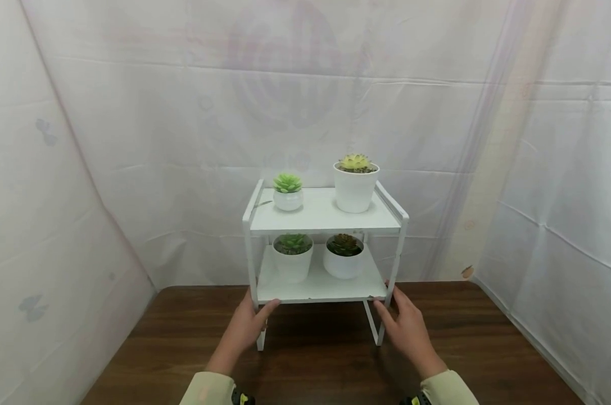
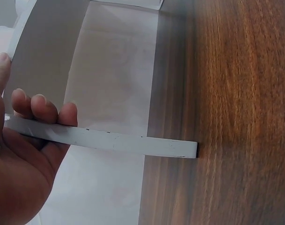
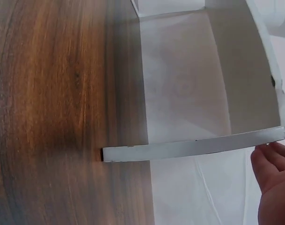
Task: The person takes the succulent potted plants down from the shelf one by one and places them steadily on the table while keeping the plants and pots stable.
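A white two-tier shelf [image 1: 310, 216] stands over the brown table, with two potted succulents on each tier. My left hand [image 1: 243, 325] grips its front left leg [image 2: 114, 141] at the lower tier; the left wrist view shows the fingers curled round that leg, the thumb up at the board's edge. On the other side my right hand [image 1: 408, 331] holds the front right leg [image 3: 193, 148] at the same height, its thumb at the lower tier's front edge. Up top sit a small bright green succulent [image 1: 288, 191] and a larger pale one [image 1: 356, 188]. Below are a green succulent [image 1: 292, 261] and a dark reddish one [image 1: 344, 261].
The wood-grain table [image 1: 315, 365] reaches back to a white cloth backdrop [image 1: 184, 140], and similar sheets hang at the left and right. A small brown mark [image 1: 467, 272] shows on the backdrop above the table's rear right corner.
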Demonstrator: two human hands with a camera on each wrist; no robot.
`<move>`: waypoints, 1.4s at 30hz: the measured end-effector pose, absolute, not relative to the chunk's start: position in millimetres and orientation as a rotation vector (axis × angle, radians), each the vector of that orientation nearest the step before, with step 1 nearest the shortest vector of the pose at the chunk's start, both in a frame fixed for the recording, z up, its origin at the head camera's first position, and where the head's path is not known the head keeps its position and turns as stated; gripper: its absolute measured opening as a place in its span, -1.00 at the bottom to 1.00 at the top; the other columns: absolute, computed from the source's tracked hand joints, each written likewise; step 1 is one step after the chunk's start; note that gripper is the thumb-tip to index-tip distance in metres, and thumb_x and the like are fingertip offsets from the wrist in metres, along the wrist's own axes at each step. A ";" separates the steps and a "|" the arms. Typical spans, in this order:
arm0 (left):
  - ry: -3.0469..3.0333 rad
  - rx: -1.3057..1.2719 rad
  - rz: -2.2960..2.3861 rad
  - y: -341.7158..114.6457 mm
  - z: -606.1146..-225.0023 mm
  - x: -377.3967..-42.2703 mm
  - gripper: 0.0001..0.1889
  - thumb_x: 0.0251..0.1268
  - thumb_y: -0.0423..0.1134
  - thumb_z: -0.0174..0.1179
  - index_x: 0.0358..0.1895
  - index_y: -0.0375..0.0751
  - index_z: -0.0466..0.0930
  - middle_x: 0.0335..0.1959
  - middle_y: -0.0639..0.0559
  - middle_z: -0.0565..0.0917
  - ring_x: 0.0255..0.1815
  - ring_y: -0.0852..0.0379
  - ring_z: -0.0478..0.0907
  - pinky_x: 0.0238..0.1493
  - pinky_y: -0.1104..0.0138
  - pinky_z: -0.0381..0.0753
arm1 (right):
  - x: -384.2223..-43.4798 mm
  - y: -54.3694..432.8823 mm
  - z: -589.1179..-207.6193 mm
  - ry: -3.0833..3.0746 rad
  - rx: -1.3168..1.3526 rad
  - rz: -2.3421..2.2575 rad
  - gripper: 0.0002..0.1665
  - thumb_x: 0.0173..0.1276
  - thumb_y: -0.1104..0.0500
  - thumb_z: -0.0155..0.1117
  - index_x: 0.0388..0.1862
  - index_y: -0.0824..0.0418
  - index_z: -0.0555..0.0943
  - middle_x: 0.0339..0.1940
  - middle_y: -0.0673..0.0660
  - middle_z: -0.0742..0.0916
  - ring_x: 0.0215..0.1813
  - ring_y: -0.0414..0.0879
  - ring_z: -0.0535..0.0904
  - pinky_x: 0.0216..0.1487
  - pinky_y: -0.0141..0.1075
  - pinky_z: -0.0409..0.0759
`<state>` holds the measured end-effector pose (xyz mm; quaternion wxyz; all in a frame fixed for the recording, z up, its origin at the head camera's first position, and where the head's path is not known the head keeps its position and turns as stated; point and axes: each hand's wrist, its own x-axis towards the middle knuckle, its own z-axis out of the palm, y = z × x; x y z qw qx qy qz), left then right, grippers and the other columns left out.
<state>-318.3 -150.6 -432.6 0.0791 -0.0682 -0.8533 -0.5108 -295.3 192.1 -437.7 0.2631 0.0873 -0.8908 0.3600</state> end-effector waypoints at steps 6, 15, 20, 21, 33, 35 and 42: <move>-2.550 -0.215 -1.501 -151.4 -434.5 -318.8 -0.18 0.26 0.26 0.14 0.48 0.01 0.06 0.18 -0.22 0.53 -0.21 0.04 0.57 -0.34 0.27 0.59 | -285.9 189.1 -432.9 -2.405 0.215 0.975 -0.14 0.42 -0.07 0.21 0.48 0.39 0.18 0.38 0.40 0.44 0.26 0.30 0.50 0.16 0.14 0.52; -2.551 -0.213 -1.520 -151.5 -434.7 -318.5 -0.14 0.26 0.29 0.12 0.50 -0.01 0.02 0.25 -0.26 0.49 -0.10 -0.01 0.59 -0.29 0.22 0.64 | -273.2 184.1 -429.2 -2.356 0.204 1.014 -0.14 0.41 -0.03 0.24 0.50 0.33 0.15 0.41 0.36 0.40 0.23 0.29 0.53 0.15 0.14 0.53; -2.552 -0.206 -1.528 -153.2 -435.1 -319.4 -0.14 0.25 0.30 0.12 0.51 0.02 0.01 0.33 -0.26 0.42 -0.01 -0.07 0.58 -0.30 0.22 0.65 | -265.2 177.8 -424.8 -2.340 0.180 1.022 -0.15 0.40 -0.04 0.25 0.51 0.26 0.17 0.44 0.31 0.38 0.24 0.26 0.53 0.13 0.12 0.55; -2.549 -0.210 -1.530 -153.4 -435.2 -319.5 -0.14 0.25 0.30 0.12 0.51 0.02 0.01 0.34 -0.26 0.41 0.00 -0.09 0.58 -0.30 0.22 0.65 | -263.6 176.3 -423.2 -2.334 0.176 1.012 -0.16 0.39 -0.02 0.26 0.51 0.26 0.17 0.43 0.30 0.38 0.24 0.24 0.53 0.13 0.11 0.55; -2.514 -0.255 -1.548 -149.7 -438.7 -320.9 -0.13 0.27 0.25 0.15 0.52 0.00 -0.01 0.42 -0.24 0.32 0.19 -0.22 0.51 -0.19 0.11 0.67 | -251.8 160.6 -412.4 -2.205 0.226 0.910 -0.17 0.23 0.20 0.41 0.44 0.28 0.30 0.32 0.32 0.50 0.19 0.23 0.55 -0.01 0.14 0.60; -2.515 -0.262 -1.538 -149.8 -438.9 -321.8 -0.12 0.27 0.27 0.13 0.52 -0.01 -0.02 0.44 -0.24 0.30 0.24 -0.23 0.48 -0.11 0.06 0.66 | -253.1 158.7 -411.9 -2.199 0.236 0.909 -0.18 0.23 0.20 0.41 0.44 0.27 0.31 0.31 0.32 0.51 0.17 0.22 0.57 -0.01 0.12 0.61; -2.534 -0.273 -1.533 -153.2 -435.4 -321.2 -0.07 0.23 0.33 0.10 0.54 0.02 -0.09 0.49 -0.18 0.22 0.39 -0.24 0.34 0.18 -0.12 0.50 | -256.5 150.7 -410.6 -2.205 0.234 0.947 -0.19 0.22 0.21 0.42 0.42 0.29 0.32 0.29 0.33 0.52 0.09 0.22 0.63 -0.04 0.08 0.63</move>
